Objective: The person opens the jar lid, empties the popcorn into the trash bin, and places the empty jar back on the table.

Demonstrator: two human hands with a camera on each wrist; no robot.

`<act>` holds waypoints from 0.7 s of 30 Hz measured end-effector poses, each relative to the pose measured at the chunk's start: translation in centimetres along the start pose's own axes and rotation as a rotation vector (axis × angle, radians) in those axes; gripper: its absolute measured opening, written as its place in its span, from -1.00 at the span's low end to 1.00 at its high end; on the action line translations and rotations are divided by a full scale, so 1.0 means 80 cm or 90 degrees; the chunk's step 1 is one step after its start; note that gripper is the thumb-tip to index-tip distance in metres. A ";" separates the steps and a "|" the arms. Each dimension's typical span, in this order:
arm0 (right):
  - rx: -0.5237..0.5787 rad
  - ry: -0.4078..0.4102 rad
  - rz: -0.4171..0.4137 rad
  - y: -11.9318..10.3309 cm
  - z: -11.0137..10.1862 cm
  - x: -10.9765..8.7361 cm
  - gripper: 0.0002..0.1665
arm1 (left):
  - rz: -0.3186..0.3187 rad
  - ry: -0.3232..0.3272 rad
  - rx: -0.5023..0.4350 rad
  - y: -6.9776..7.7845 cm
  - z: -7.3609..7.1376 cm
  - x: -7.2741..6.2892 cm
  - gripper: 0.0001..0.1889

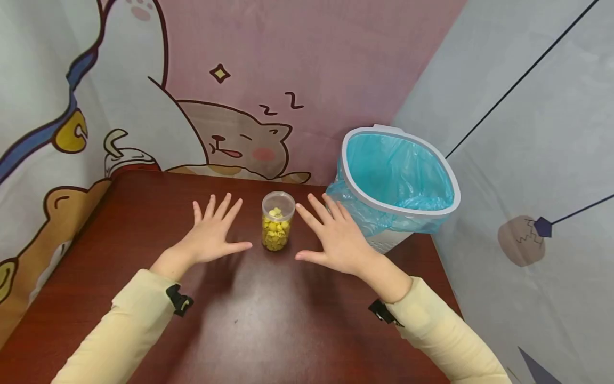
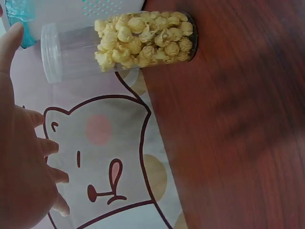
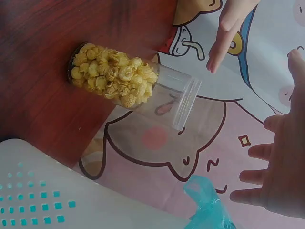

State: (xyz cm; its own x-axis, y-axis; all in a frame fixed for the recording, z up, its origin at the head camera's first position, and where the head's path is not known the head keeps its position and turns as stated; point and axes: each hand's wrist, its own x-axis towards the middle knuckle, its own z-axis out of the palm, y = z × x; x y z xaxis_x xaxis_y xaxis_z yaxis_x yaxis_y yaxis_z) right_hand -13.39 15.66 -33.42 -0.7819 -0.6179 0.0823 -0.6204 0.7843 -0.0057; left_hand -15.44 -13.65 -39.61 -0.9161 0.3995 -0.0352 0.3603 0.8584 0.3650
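Observation:
A clear plastic jar (image 1: pixel 276 226) with a translucent lid stands upright on the dark red-brown table, partly filled with yellow popcorn (image 2: pixel 143 40). To its left my left hand (image 1: pixel 211 233) hovers with fingers spread, apart from the jar. On the other side my right hand (image 1: pixel 338 237) is held up the same way, its fingers straight and nothing in them. The right wrist view shows the popcorn jar (image 3: pixel 128 81) whole, with the right hand (image 3: pixel 286 157) at the right edge and part of the left hand at the top.
A light grey perforated bin (image 1: pixel 453 186) lined with a blue plastic bag (image 1: pixel 379 165) stands at the table's back right. Behind the table (image 1: pixel 268 330) hangs a pink and white cartoon backdrop (image 1: pixel 312 64). A grey sheet borders the right side.

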 end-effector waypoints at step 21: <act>0.009 0.003 0.001 0.005 0.003 -0.004 0.19 | -0.079 0.039 -0.191 -0.018 0.066 0.053 0.18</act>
State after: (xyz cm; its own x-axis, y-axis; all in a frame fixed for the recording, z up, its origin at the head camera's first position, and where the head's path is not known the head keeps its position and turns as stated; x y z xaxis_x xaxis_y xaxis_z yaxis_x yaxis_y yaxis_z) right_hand -13.36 16.14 -33.66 -0.7825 -0.6165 0.0876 -0.6201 0.7843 -0.0200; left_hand -18.92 -11.46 -45.21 -0.9618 0.2700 -0.0443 0.1856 0.7628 0.6194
